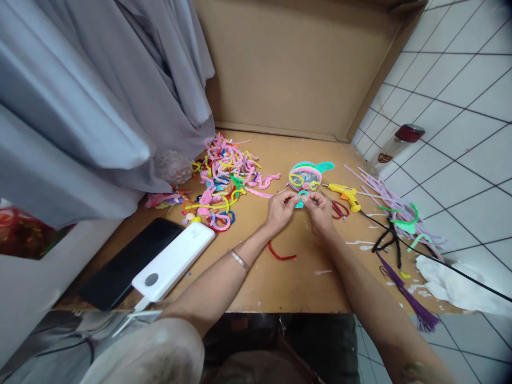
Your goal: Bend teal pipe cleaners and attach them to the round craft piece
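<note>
My left hand [281,209] and my right hand [320,211] meet over the table, each with fingers pinched on a small teal pipe cleaner piece [303,193] bent into a curve. Just beyond them sits a round clear ornament [307,176] trimmed with pink, green and yellow pipe cleaner, with a teal flap at its upper right. Red-handled scissors [341,209] lie partly hidden beside my right hand. Close by is a yellow glue gun [344,195], its nozzle toward the ornament. Below my left hand a short red pipe cleaner [282,258] rests on the tabletop.
A tangled pile of colourful pipe cleaners [228,170] lies left. Nearer are a white power bank [174,261] and black phone [132,264]. On the right are lilac pipe cleaners [384,194], a purple tassel [412,298], white tissue [448,277] and the glue gun's cord. A grey curtain [120,96] hangs left.
</note>
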### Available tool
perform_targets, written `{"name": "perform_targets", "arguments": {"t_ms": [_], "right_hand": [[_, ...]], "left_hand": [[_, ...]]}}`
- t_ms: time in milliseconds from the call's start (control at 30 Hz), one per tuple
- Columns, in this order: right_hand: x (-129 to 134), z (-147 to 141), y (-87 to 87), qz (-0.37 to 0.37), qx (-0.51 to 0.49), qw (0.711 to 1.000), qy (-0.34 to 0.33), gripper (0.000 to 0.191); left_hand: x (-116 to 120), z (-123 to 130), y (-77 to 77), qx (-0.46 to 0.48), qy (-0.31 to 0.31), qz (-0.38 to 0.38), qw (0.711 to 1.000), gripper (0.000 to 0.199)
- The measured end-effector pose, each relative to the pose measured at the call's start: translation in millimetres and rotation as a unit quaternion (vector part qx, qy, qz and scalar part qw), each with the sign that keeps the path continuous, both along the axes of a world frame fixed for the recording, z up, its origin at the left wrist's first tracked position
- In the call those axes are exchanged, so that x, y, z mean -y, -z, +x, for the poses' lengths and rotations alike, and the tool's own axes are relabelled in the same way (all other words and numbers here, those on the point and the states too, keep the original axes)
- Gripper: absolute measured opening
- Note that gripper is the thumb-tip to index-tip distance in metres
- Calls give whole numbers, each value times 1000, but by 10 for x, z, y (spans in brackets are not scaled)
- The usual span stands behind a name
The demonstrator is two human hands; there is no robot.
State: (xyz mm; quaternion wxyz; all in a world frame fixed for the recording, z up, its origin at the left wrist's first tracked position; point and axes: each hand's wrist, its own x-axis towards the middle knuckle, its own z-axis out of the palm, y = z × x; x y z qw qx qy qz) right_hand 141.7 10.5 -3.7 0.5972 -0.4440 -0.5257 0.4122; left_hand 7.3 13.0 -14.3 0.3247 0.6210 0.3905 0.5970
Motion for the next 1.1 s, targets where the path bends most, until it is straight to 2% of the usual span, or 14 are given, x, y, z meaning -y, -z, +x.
{"name": "perform_targets", "arguments": {"t_ms": [367,500,733,900,1100], "right_hand": [[-15,-1,30,9,26,1000,-3,31],[-12,-32,51,5,13,1000,2,32],[-28,-25,59,-2,-8,1000,11,33],[-46,2,41,-4,-22,1000,10,32],[-80,22,41,-9,-19,1000,18,30]], "left_hand": [[-8,-36,15,-12,-5,-16,1000,23],[-28,-26,45,3,-5,-45,999,20],[-38,-15,53,13,-2,-48,999,17],[4,-42,10,23,3,-39,999,24],[10,-65,-85,98,-46,-39,993,39]]}}
